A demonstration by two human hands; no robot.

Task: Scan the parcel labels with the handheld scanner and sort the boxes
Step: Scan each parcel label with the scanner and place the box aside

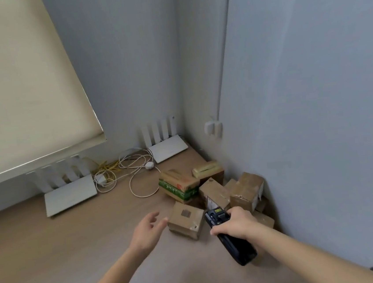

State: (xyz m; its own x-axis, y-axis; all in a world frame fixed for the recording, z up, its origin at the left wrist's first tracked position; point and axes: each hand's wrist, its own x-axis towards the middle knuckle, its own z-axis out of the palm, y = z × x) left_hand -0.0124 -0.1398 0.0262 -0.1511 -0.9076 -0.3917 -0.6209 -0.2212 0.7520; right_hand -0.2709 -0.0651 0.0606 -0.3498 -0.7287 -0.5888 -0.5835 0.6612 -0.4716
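Several brown cardboard parcels are heaped in the corner of a wooden surface against the grey wall. The nearest small box lies in front of the heap with a dark label patch on top. My left hand hovers just left of this box, fingers spread, holding nothing. My right hand grips the black handheld scanner, whose head points at the box and the heap. Behind sit a green-and-brown box, a tall brown box by the wall and a box with pale tape.
Two white routers with upright antennas stand along the back wall. White and yellow cables loop between them. A beige roller blind hangs at the left. A wall socket with plugs is above the heap.
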